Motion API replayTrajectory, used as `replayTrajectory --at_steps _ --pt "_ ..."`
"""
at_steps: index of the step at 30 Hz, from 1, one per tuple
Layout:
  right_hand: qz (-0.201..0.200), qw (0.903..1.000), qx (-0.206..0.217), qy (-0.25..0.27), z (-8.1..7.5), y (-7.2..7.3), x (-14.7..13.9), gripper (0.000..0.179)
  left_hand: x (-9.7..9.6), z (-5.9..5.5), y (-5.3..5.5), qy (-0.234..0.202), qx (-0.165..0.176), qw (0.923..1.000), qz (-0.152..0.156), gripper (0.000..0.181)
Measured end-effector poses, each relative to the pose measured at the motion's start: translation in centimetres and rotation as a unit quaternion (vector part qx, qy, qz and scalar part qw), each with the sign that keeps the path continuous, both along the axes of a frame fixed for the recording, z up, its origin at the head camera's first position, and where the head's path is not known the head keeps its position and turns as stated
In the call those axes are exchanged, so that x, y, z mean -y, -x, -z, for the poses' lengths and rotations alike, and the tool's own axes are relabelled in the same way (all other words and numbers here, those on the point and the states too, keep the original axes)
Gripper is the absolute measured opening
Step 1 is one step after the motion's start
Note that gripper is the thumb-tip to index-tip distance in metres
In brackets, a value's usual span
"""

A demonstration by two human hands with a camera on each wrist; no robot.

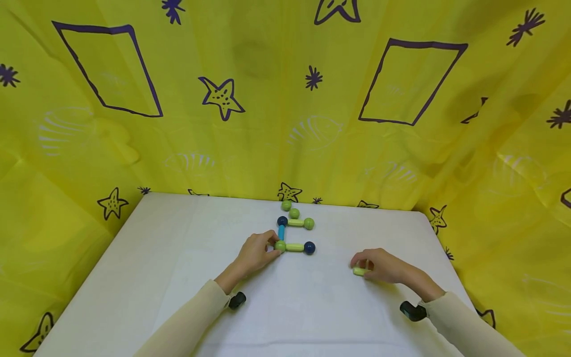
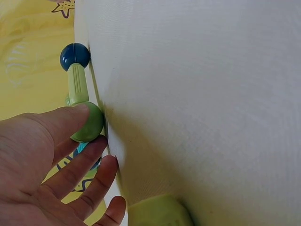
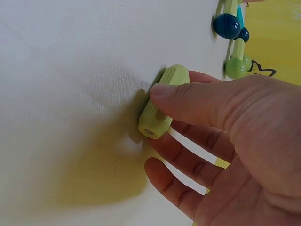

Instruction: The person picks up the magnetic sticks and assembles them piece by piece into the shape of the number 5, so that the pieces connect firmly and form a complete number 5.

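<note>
A ribbed pale-green rod [image 1: 359, 271] is held just above or against the white-covered table [image 1: 196, 317], well in from its right edge. The right hand [image 1: 383, 265] pinches it, thumb on the near side and fingertips behind; one end, with a grey disc, is exposed.

Nearer the table's middle is a C-shaped frame opening right. At its near-left corner, the left hand [image 1: 255, 254] grips a green ball [image 1: 280, 246] between thumb and fingers, its other fingers loosely spread. From that ball, a blue rod [image 1: 281, 233] runs toward the far edge to a dark blue corner ball [image 1: 282, 221]. Two pale-green arms point right: the near arm [image 1: 295, 247] ends in a dark blue ball [image 1: 310, 248], the far arm [image 1: 296, 223] in a green end ball [image 1: 309, 223].

Joints could swing or part if the left hand tugs its corner or the frame is knocked sideways. The held rod could twist or slip, since only fingertips hold it. Two loose green balls [image 1: 290, 209] lie beyond the frame near the far edge and could roll if bumped.

No container is visible. A yellow starfish-patterned curtain [image 1: 267, 148] hangs behind the table.
</note>
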State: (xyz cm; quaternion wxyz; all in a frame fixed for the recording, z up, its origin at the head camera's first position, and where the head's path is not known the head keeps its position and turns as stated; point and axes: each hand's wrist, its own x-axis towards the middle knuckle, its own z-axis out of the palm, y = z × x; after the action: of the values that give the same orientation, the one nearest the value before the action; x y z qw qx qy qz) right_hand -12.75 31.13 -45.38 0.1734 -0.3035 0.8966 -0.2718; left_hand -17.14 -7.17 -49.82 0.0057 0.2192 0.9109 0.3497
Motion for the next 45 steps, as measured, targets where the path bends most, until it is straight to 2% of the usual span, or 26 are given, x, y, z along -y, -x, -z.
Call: replayTrajectory --at_steps 12,21,34,39,45 --pt "0.001 0.9999 -0.008 0.008 -0.1 -0.3 0.1 0.025 0.0 -0.1 0.0 0.002 0.0 1.0 0.003 0.022" --pt "0.019 0.9993 -0.028 -0.017 -0.5 0.2 0.1 0.025 0.0 -0.2 0.1 0.006 0.005 1.0 0.004 0.021" --pt "0.049 0.9938 -0.068 0.073 -2.6 0.8 0.2 0.026 0.0 -0.3 0.1 0.006 0.012 0.9999 0.01 0.022" --pt "0.059 0.9898 -0.088 0.095 -2.8 0.7 0.4 0.022 0.0 -0.4 0.0 0.007 0.013 0.9998 0.01 0.022" --pt "0.074 0.9878 -0.089 0.105 -2.6 0.6 0.6 0.021 -0.1 -0.4 0.0 0.007 0.015 0.9998 0.009 0.022"
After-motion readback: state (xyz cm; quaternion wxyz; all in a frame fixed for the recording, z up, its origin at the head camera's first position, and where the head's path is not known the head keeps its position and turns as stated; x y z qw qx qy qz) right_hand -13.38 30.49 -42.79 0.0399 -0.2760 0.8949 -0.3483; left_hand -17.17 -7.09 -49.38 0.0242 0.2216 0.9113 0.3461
